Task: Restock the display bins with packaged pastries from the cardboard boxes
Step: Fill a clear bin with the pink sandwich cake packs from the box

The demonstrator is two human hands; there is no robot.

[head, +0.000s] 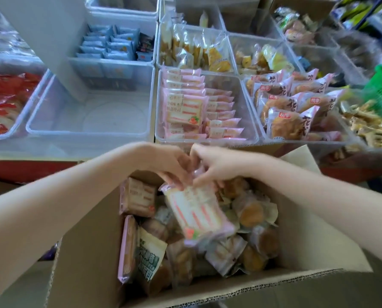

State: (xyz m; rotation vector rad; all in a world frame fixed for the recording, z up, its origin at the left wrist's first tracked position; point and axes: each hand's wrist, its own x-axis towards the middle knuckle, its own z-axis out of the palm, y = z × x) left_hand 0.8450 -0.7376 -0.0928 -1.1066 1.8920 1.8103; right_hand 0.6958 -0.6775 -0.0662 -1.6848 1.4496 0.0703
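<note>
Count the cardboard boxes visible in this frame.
1 clearly: the open cardboard box in the foreground, filled with packaged pastries, under both hands. Brown cardboard edges to its left and behind it may belong to other boxes; the frame does not settle that.

Single head-worn wide-angle view, looking forward and steeply down. Nearest, at bottom of frame: open cardboard box (207,292), close below the camera. Beyond it, toward the top: rows of clear display bins (87,130). Frame edges bowed by lens. No second view.
</note>
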